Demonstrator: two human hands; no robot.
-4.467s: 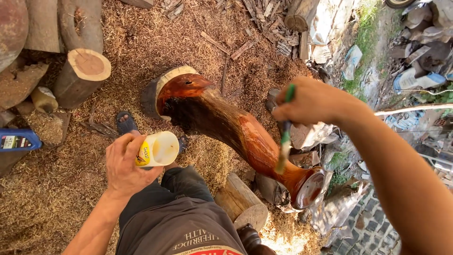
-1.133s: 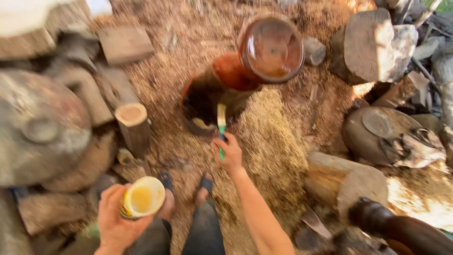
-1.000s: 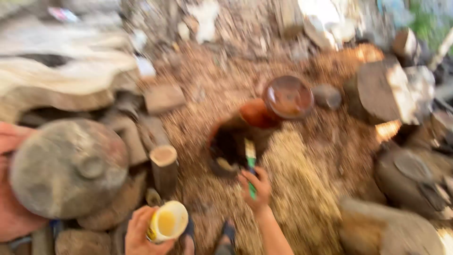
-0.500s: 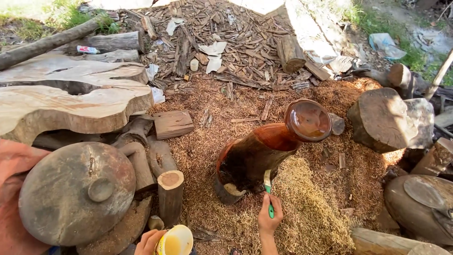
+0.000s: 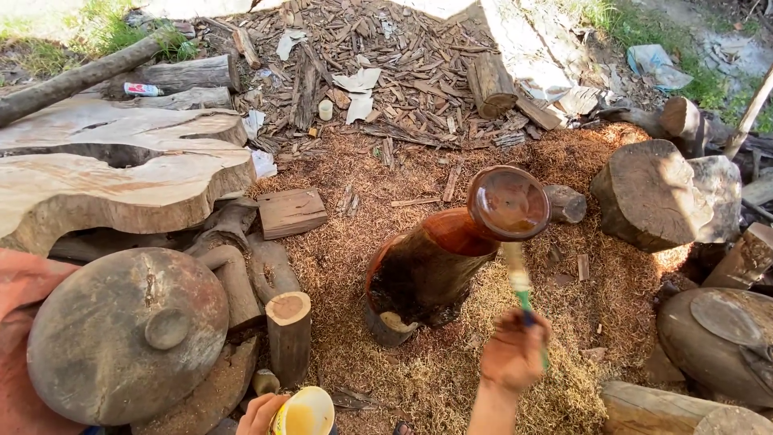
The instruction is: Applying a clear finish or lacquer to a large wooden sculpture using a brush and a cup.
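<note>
With our right hand clamped on the green-handled brush and left hand gripping the yellow tin at seven o'clock, we should stroke evenly down the glossy carved log standing mid-sawdust.

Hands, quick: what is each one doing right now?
Left hand: closed around a small yellow cup.
Right hand: closed on a green-handled brush, bristles up by the glossy reddish log.

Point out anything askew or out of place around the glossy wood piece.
The glossy reddish-brown carved log leans rather than standing plumb. Scraps of white paper lie littered among the wood chips behind it.
</note>
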